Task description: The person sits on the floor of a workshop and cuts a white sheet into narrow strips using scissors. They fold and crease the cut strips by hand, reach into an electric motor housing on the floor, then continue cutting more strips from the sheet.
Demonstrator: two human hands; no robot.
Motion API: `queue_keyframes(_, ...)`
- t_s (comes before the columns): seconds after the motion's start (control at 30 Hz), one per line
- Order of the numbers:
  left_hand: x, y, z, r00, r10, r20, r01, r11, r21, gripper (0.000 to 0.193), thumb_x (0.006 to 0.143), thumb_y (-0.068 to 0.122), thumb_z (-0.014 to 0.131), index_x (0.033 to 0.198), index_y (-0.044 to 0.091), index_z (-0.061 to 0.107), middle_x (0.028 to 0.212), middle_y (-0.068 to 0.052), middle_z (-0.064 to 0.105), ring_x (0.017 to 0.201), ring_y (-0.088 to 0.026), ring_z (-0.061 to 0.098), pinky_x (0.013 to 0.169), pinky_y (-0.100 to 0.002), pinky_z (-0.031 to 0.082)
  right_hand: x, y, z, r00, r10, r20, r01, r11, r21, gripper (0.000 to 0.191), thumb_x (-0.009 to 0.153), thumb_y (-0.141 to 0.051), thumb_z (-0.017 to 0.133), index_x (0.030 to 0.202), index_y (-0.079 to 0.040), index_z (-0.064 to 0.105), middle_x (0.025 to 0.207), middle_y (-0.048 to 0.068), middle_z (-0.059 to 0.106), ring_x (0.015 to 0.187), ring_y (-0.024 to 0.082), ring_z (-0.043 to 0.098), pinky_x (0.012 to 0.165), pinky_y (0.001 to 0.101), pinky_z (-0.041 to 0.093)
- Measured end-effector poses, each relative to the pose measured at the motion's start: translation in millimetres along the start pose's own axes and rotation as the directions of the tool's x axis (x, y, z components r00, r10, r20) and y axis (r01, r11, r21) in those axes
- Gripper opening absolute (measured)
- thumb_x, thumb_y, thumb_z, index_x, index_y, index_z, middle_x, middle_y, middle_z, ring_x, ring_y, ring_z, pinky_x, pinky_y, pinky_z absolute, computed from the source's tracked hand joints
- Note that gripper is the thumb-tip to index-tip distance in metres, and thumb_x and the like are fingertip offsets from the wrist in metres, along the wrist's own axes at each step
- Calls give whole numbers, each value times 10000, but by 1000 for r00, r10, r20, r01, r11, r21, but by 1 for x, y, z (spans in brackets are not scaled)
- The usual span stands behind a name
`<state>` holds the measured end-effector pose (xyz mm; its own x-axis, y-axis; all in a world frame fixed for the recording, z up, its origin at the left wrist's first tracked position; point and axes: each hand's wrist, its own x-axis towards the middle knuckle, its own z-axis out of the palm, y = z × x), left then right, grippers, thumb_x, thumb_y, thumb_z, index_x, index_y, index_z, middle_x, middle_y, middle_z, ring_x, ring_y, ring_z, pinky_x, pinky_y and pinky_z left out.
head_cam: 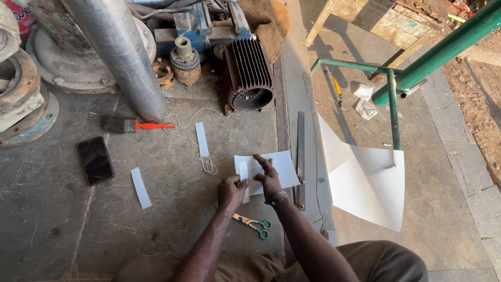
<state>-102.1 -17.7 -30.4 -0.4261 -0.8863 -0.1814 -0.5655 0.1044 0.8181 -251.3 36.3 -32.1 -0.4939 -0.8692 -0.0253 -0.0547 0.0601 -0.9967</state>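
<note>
Pressing a white paper sheet (274, 166) flat on the concrete floor (172, 209), my right hand (267, 177) lies open-fingered on it; my left hand (231, 191) seems to pinch its left edge. Green-handled scissors (254, 224) lie just beside my wrists.

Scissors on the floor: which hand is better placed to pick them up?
Left, probably. The scissors lie just below the left hand, which only touches the edge of the white paper sheet. The right hand is spread flat on that sheet, pinning it.
</note>
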Motion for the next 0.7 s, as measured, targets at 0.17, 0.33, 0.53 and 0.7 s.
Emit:
queue_keyframes(0.17,1,4,-16,987,66,-144,-108,946,-305,631,760,85,854,1352,79,638,1143,-153,767,1017,-244,754,869,-374,591,-27,-40,-35,952,306,-7,-290,910,297,473,895,-27,580,1353,-142,602,1368,31,671,1092,137,587,868,347,496)
queue_keyframes(0.33,-11,47,-40,995,-73,-68,-7,636,-771,1104,787,-53,752,1628,149,67,1242,-174,672,1082,-206,705,860,-333,617,-76,-91,-44,858,508,81,-513,856,65,306,970,-188,670,1236,-56,598,1150,115,697,1008,163,696,772,338,592)
queue_keyframes(0.53,-49,67,-60,998,-64,2,46,699,-714,430,916,36,716,1315,-17,565,1051,-149,765,930,-167,738,766,-328,617,-93,-81,-12,895,339,291,-419,862,284,305,909,-148,732,1176,-42,632,1015,79,736,876,174,730,663,306,602)
queue_keyframes(0.7,-40,51,-66,995,46,89,33,688,-725,200,984,129,640,1132,-5,644,908,-96,760,809,-102,733,682,-270,643,-89,-66,-11,937,300,177,-343,882,322,230,963,-152,711,1093,36,695,925,102,757,764,172,736,638,288,597)
